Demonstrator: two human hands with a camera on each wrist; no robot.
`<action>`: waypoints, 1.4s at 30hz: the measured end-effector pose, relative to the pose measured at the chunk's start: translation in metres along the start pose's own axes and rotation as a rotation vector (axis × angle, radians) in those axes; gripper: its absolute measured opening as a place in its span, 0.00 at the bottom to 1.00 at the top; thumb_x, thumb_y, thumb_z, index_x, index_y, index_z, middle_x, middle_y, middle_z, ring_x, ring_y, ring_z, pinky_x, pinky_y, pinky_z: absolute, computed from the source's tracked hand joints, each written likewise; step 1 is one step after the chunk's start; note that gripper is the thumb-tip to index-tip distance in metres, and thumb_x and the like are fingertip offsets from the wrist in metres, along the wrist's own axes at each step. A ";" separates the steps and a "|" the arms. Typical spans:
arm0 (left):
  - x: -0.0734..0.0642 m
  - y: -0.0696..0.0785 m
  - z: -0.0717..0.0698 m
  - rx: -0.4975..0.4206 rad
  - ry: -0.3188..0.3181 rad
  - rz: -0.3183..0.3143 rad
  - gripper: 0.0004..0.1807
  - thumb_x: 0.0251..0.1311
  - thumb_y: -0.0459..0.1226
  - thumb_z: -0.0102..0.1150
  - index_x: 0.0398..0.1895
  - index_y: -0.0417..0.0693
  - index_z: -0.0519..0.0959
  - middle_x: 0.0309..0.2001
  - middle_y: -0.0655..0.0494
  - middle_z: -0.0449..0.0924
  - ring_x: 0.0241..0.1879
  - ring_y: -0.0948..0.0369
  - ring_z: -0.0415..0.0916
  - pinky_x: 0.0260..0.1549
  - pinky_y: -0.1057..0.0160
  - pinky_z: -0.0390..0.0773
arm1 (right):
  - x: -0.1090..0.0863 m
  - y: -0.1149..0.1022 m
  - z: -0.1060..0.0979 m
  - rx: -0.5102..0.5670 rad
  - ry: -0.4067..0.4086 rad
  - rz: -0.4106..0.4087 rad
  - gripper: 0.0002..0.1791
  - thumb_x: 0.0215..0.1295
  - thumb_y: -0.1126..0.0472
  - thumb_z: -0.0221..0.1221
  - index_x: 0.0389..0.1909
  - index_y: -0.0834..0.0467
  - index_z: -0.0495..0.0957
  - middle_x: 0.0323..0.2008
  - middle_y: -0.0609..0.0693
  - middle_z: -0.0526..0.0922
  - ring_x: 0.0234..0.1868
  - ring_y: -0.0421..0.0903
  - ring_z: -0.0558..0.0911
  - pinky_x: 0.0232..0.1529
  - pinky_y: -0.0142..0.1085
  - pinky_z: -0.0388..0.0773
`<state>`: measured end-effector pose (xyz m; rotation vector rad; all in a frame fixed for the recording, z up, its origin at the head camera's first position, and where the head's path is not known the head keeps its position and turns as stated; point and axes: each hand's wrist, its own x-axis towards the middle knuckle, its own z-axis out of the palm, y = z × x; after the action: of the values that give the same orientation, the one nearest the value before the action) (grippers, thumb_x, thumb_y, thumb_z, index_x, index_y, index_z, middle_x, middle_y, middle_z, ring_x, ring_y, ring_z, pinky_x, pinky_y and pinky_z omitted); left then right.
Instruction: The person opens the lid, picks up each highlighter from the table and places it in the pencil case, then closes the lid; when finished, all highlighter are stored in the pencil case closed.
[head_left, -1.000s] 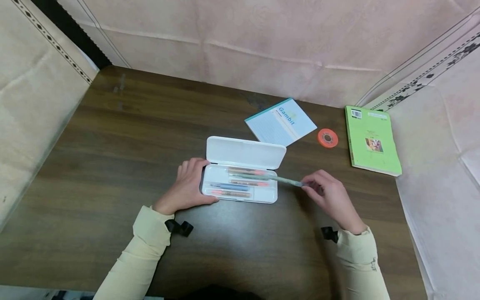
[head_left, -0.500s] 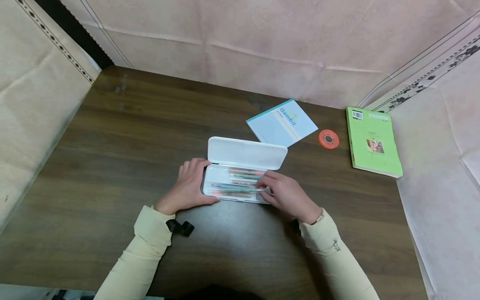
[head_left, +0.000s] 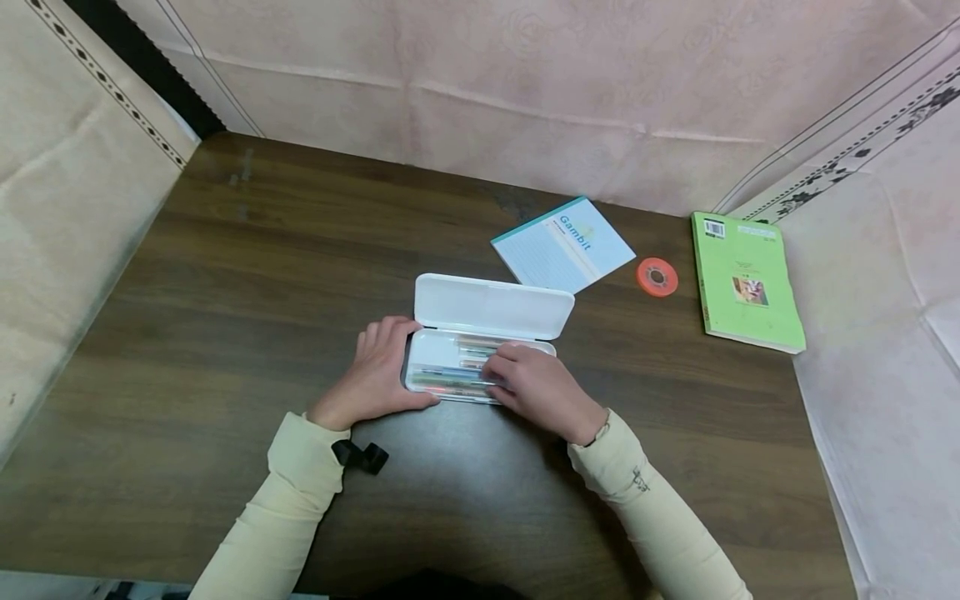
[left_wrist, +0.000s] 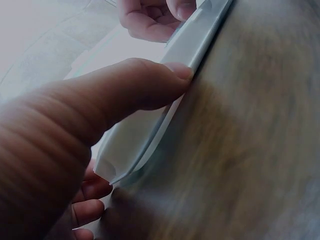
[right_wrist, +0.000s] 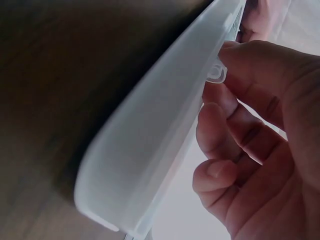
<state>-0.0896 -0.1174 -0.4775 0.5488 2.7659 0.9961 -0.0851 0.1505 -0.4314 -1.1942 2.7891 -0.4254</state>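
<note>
A white pencil case (head_left: 492, 305) lies on the table with its lid tipped back. Several slim pens (head_left: 480, 341) sit inside, partly covered by fingers. My left hand (head_left: 372, 372) grips the case's left end, its thumb (left_wrist: 145, 85) along the front wall. Over the right half of the case is my right hand (head_left: 542, 390), pinching a pen low in the tray. The clear rounded end of that pen (right_wrist: 216, 73) shows between thumb and fingers in the right wrist view. The rest of it is mostly hidden in the head view.
Behind the case lies a light blue notebook (head_left: 566, 244), close to the raised lid. Right of it are an orange-red tape roll (head_left: 657, 277) and a green book (head_left: 748, 283). Cloth drapes (head_left: 480, 83) border the wooden table (head_left: 247, 333).
My right hand has moved left from beside the case to over it, bringing the pen down among the others. My left hand has kept its hold on the case.
</note>
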 end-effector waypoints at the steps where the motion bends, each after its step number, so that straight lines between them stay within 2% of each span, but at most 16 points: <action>1: 0.000 0.000 0.000 0.000 -0.001 0.000 0.54 0.37 0.56 0.77 0.66 0.46 0.60 0.61 0.46 0.62 0.54 0.50 0.56 0.52 0.51 0.56 | 0.000 0.000 0.000 0.003 -0.004 0.002 0.08 0.63 0.56 0.66 0.41 0.52 0.82 0.37 0.44 0.79 0.39 0.41 0.76 0.45 0.38 0.76; 10: 0.000 -0.002 0.001 -0.001 0.006 0.009 0.53 0.38 0.56 0.77 0.66 0.46 0.60 0.61 0.45 0.62 0.54 0.50 0.56 0.51 0.51 0.56 | -0.002 -0.001 -0.004 0.021 -0.010 0.038 0.09 0.64 0.55 0.65 0.42 0.52 0.82 0.39 0.44 0.79 0.38 0.40 0.76 0.42 0.37 0.77; 14: 0.000 -0.002 0.001 -0.005 0.013 0.014 0.53 0.37 0.56 0.77 0.65 0.46 0.61 0.61 0.45 0.62 0.54 0.50 0.56 0.51 0.51 0.55 | -0.005 0.003 -0.012 0.033 0.024 0.061 0.07 0.64 0.57 0.65 0.42 0.52 0.83 0.39 0.44 0.81 0.37 0.39 0.78 0.40 0.37 0.78; 20: 0.001 -0.003 0.002 -0.001 0.022 0.020 0.53 0.36 0.57 0.77 0.65 0.46 0.61 0.61 0.45 0.62 0.55 0.50 0.56 0.51 0.51 0.55 | -0.013 0.019 -0.042 0.094 0.129 0.174 0.07 0.63 0.60 0.66 0.41 0.54 0.84 0.36 0.44 0.80 0.33 0.39 0.78 0.35 0.35 0.77; 27: -0.001 -0.003 0.004 -0.005 0.033 0.023 0.54 0.36 0.57 0.78 0.65 0.46 0.61 0.60 0.46 0.63 0.53 0.50 0.56 0.50 0.51 0.55 | -0.022 0.046 -0.070 0.158 0.325 0.298 0.08 0.62 0.62 0.66 0.42 0.57 0.82 0.34 0.47 0.80 0.31 0.41 0.76 0.33 0.38 0.76; 30: -0.003 -0.002 0.004 -0.010 0.021 0.010 0.54 0.36 0.57 0.78 0.65 0.46 0.61 0.61 0.46 0.62 0.54 0.50 0.56 0.51 0.50 0.56 | -0.022 0.057 -0.071 0.180 0.384 0.337 0.09 0.63 0.62 0.66 0.43 0.58 0.82 0.34 0.48 0.79 0.32 0.41 0.76 0.34 0.39 0.76; 32: -0.003 -0.003 0.005 -0.009 0.018 0.010 0.54 0.36 0.57 0.78 0.65 0.46 0.61 0.61 0.45 0.62 0.54 0.50 0.56 0.51 0.50 0.56 | -0.022 0.063 -0.069 0.187 0.396 0.361 0.09 0.63 0.62 0.65 0.44 0.57 0.82 0.34 0.48 0.79 0.32 0.41 0.75 0.34 0.37 0.75; 42: -0.002 -0.001 0.003 -0.006 0.025 0.013 0.55 0.37 0.56 0.78 0.67 0.44 0.60 0.61 0.44 0.61 0.55 0.48 0.55 0.52 0.49 0.55 | -0.020 0.071 -0.062 0.196 0.382 0.387 0.08 0.66 0.61 0.63 0.44 0.56 0.83 0.36 0.49 0.83 0.31 0.43 0.73 0.32 0.34 0.71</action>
<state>-0.0876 -0.1168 -0.4809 0.5582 2.7836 1.0204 -0.1323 0.2256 -0.3932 -0.5587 3.0925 -0.9435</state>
